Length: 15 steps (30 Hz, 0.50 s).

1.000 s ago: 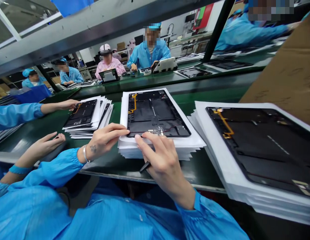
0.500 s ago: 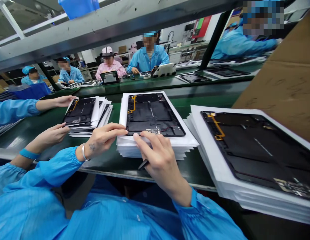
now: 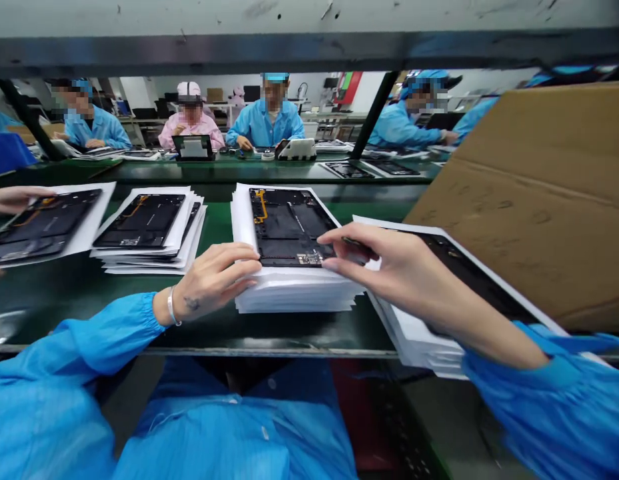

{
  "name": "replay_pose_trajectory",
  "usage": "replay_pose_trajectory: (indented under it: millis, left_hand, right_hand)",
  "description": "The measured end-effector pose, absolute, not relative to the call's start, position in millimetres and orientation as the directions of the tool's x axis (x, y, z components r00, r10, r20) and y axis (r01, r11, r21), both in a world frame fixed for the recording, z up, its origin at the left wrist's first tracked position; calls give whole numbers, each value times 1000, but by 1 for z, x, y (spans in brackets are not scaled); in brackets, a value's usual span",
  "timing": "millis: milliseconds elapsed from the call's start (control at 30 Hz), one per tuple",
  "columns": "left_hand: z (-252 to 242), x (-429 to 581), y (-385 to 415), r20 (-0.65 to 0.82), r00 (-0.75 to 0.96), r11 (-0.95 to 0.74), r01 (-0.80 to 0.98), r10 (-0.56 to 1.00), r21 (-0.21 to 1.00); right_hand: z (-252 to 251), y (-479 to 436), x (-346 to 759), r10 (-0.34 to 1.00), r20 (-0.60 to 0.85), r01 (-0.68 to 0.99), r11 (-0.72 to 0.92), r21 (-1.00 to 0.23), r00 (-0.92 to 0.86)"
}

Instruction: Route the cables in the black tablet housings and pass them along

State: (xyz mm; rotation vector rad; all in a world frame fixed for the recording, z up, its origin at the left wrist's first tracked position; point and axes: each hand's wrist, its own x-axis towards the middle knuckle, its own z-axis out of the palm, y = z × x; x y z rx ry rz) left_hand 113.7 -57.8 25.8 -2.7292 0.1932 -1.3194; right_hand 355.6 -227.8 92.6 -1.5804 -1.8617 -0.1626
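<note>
A black tablet back housing (image 3: 284, 230) with an orange flex cable lies on a stack of white paper sheets (image 3: 299, 293) in front of me. My left hand (image 3: 222, 270), with a bracelet at the wrist, pinches the housing's near left corner. Over the near right part of the housing is my right hand (image 3: 384, 260). Its thumb and forefinger are apart near the small board at the edge, and its curled fingers hold a thin dark tool (image 3: 358, 243), mostly hidden by the hand.
On the right, another paper stack (image 3: 424, 347) bears a similar housing beside a large cardboard sheet (image 3: 534, 200). Another stack (image 3: 144, 263) stands left. At far left, a co-worker's hand (image 3: 19, 199) holds a housing on paper. A metal beam (image 3: 309, 50) crosses above.
My view has levelled and turned. My right hand has moved from the housing's front edge to its right side. At left, the co-worker has moved a housing with its sheet off the stack leftward.
</note>
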Motion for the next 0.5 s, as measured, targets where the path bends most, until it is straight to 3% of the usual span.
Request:
replay_pose_trajectory:
  millis: [200, 267, 367, 433, 500]
  left_hand:
    - [28, 123, -51, 758, 619, -978, -101, -205, -182]
    - [29, 121, -50, 751, 633, -982, -130, -188, -136]
    - [23, 113, -46, 761, 648, -982, -123, 32, 146]
    - [13, 109, -36, 707, 635, -897, -48, 312, 439]
    - [0, 109, -22, 593, 606, -748, 5, 530, 664]
  right_hand:
    - [90, -206, 362, 848, 527, 914, 258, -314, -58]
    - [87, -206, 368, 835, 550, 917, 220, -334, 0]
    - [74, -217, 379, 756, 599, 841, 123, -526, 264]
    - [58, -228, 382, 654, 567, 648, 149, -747, 502]
    - [37, -237, 380, 573, 457, 393, 240, -888, 681]
